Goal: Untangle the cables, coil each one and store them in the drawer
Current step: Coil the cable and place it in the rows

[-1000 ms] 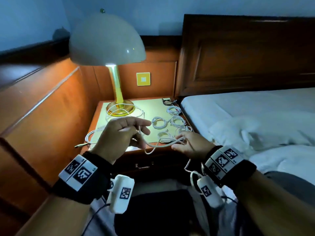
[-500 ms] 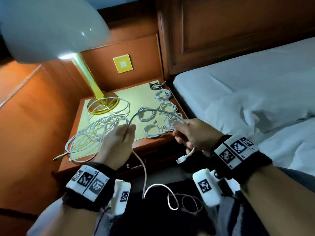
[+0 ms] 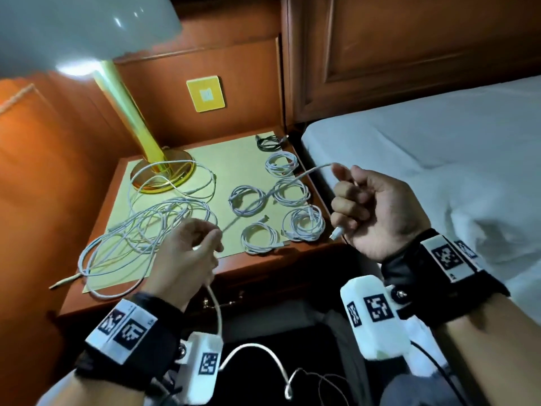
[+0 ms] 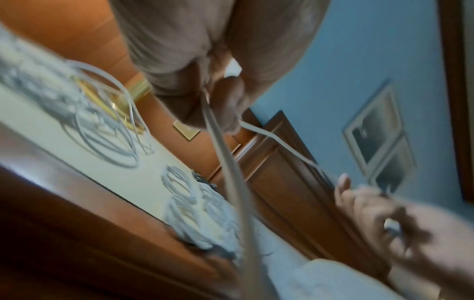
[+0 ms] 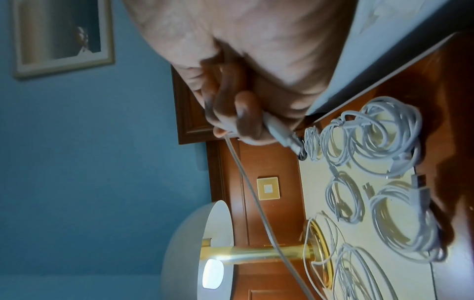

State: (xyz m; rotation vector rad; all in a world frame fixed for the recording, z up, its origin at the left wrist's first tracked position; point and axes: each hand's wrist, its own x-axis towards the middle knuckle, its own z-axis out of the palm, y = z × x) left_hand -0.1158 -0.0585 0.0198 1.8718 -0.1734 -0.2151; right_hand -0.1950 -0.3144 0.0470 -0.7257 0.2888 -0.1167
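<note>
A white cable [image 3: 263, 197] runs taut between my two hands above the nightstand [image 3: 96, 291]. My left hand [image 3: 213, 238] pinches it over the front edge, and the slack drops past my wrist into a loop [image 3: 254, 347] on my lap. My right hand [image 3: 348, 200] grips the other end in a fist, with the connector [image 3: 336, 232] poking out below; the connector [image 5: 282, 134] also shows in the right wrist view. A tangle of white cables [image 3: 152, 227] lies at the left of the top. Several coiled white cables [image 3: 304, 224] and a black coil [image 3: 268, 142] lie at the right.
A lamp with a brass base [image 3: 162, 174] stands at the back left, its shade overhead. The drawer front [image 3: 234, 297] under the top is in shadow. The bed [image 3: 439, 148] lies close on the right. A wooden panel [image 3: 44, 171] closes the left side.
My right hand has gone up and to the right, so the cable that arched between my hands now runs straight. The left hand keeps its pinch. The view has come closer to the nightstand.
</note>
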